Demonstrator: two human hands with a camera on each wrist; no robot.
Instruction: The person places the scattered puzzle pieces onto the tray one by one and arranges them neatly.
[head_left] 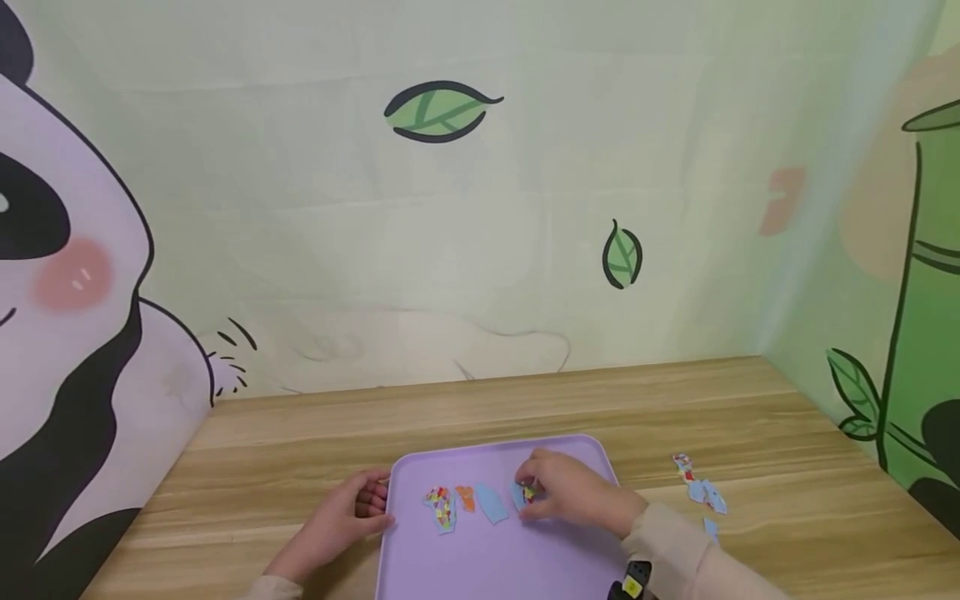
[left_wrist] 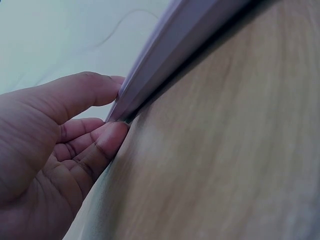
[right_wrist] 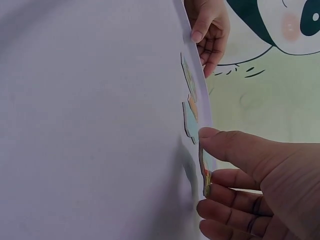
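Note:
A purple tray (head_left: pixel 480 575) lies on the wooden table, and my left hand (head_left: pixel 341 523) holds its left edge. In the left wrist view the thumb rests on the tray rim (left_wrist: pixel 165 47) and the fingertips are at its lower side. Over the tray, my right hand (head_left: pixel 573 492) pinches a blue puzzle piece (head_left: pixel 518 497) with a multicoloured pattern, partly hidden by the fingers. To its left, in a row, lie a plain blue piece (head_left: pixel 491 504), a small orange piece (head_left: pixel 466 498) and a multicoloured piece with blue edges (head_left: pixel 441 508).
On the wooden table (head_left: pixel 787 450) to the right of the tray lie several more puzzle pieces: a patterned one (head_left: pixel 683 467), blue ones (head_left: pixel 707 495) beside it, and a small blue one (head_left: pixel 711 530) near the right sleeve. A panda-printed wall stands at the left, a pale leaf-printed backdrop behind.

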